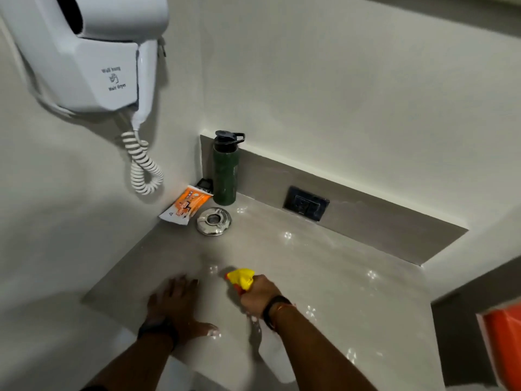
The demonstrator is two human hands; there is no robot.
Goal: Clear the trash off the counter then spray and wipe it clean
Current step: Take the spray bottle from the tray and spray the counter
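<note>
The fingers of the right hand (260,292) are wrapped tight around the neck of a spray bottle (242,278), whose yellow head points to the left over the counter (324,266), while its white body under the hand is blurred. The left hand (176,303) lies flat on the counter just beside it, fingers spread and holding nothing. Farther back, in the corner, an orange and white wrapper (186,206) leans at the wall, close to a round metal ashtray (214,221) and a dark green bottle (225,170) that stands upright; a white hair dryer (93,52) hangs on the wall above.
</note>
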